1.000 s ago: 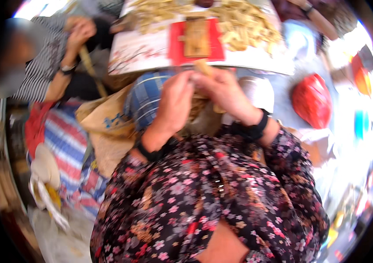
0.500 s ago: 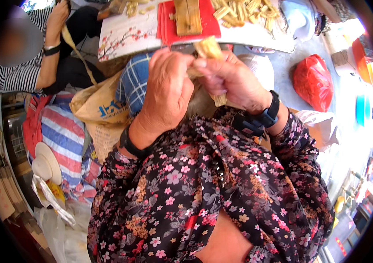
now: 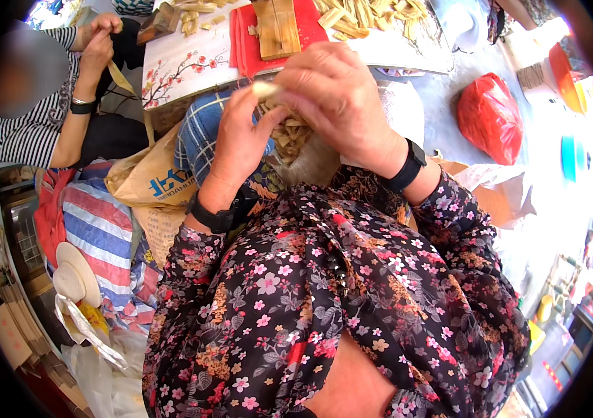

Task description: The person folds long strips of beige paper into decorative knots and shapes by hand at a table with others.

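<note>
The left hand (image 3: 240, 143) and the right hand (image 3: 341, 97) meet close in front of the chest, both closed on one pale strip (image 3: 266, 89) — its tip shows between the left thumb and the right fingers, just below the near edge of the table (image 3: 192, 66). Under the hands a bundle of tan strips (image 3: 289, 132) rests in the lap, against a blue checked cloth (image 3: 199, 132). On the table, a wooden block (image 3: 277, 26) lies on a red cloth (image 3: 254, 45), with loose strips (image 3: 366, 14) heaped beyond it toward the far edge. A red bag (image 3: 493, 117) sits on the floor to the right, well apart from the hands. To the left, another person's hands (image 3: 98, 38) work a strip — a brown paper bag (image 3: 150, 177) fills the gap between the two.
</note>
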Motion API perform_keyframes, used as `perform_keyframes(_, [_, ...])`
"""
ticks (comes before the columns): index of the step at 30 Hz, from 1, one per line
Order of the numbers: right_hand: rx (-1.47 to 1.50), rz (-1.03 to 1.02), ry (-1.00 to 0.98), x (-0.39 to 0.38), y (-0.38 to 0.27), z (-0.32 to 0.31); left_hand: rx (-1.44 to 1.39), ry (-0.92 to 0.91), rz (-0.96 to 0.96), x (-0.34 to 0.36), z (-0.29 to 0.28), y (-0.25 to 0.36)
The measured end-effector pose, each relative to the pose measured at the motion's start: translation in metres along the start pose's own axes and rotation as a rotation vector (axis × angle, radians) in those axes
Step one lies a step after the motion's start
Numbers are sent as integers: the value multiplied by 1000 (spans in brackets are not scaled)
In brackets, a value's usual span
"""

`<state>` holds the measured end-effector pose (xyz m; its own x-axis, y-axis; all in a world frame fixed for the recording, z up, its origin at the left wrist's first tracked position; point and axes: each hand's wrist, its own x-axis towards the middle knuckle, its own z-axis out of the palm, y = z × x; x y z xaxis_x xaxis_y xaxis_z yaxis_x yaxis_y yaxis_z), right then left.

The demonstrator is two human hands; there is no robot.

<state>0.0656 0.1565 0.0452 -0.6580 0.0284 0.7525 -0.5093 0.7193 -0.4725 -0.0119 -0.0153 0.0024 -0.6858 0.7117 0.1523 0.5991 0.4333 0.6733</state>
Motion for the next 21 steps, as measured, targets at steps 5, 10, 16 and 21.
perform_keyframes(5, [202,-82,-139,-19,-29,15,-1585,-274,-519,-18,4,12])
perform_keyframes(10, [482,112,-199,-36,-26,22,-1599,-162,-670,-6,-4,8])
perform_keyframes(16, [774,590,-124,-23,-23,18,-1639,-248,-618,-6,6,15])
perform_keyframes(21, [366,445,-63,-9,-6,24,-1061,-419,-480,-9,-4,27])
